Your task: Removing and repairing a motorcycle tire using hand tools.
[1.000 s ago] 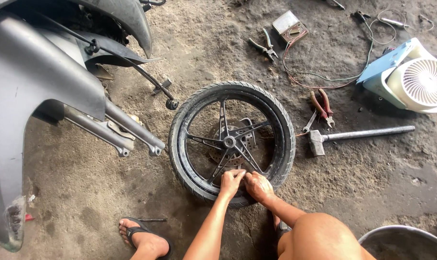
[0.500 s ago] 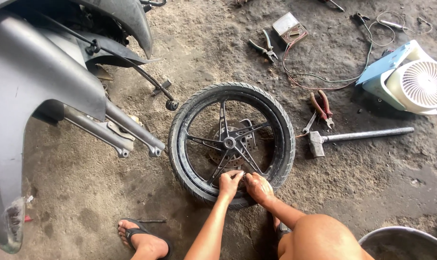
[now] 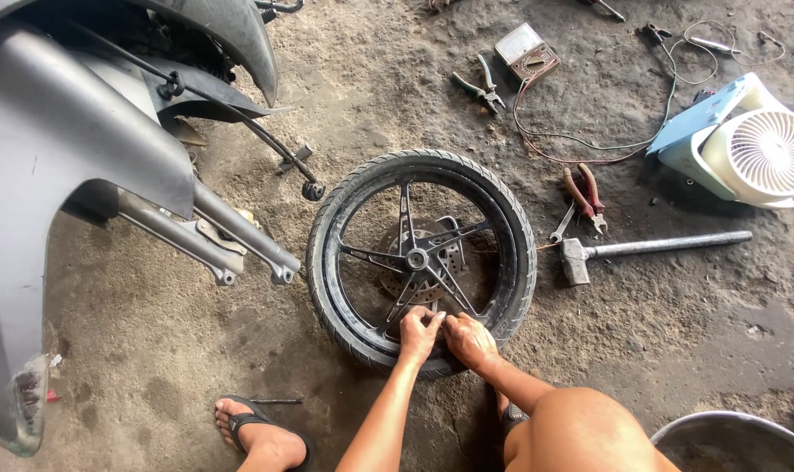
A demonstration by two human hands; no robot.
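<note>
Unmoved since earlier frame: left hand (image 3: 419,332), right hand (image 3: 468,339), fingers curled, gripping near rim of wheel (image 3: 421,260). Lying flat, axle vertical; black ribbed rubber, dark metal spokes.

Motorcycle wheel (image 3: 421,260) lies flat on the dirt floor (image 3: 641,332), just right of the grey scooter's fork legs (image 3: 239,236). Black tyre mounted on a dark spoked rim; brake disc visible behind the spokes around the hub. Near edge of the rim sits under both hands.
</note>
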